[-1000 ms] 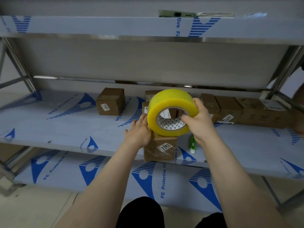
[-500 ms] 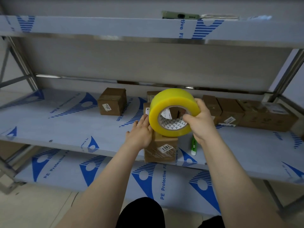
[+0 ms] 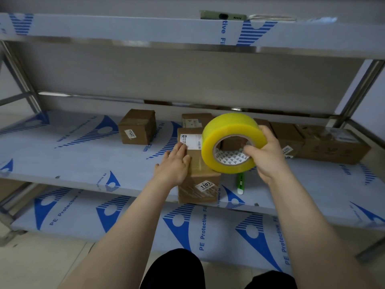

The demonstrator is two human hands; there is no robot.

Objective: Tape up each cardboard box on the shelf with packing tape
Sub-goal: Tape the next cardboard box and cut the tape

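A brown cardboard box labelled 1107 stands at the front edge of the middle shelf. My left hand lies flat with straight fingers on the box's top left side. My right hand grips a big yellow roll of packing tape, thumb inside the core, holding it on edge over the box's top right. A shiny strip of tape runs along the box's top from the roll toward me.
A green and white cutter lies on the shelf right of the box. A lone box sits at the back left, another behind the roll, and a row of boxes at the right. The upper shelf overhangs.
The roll has shifted a little to the right and farther back over the box. My left hand has slid forward along the box's top. The camera moved closer.
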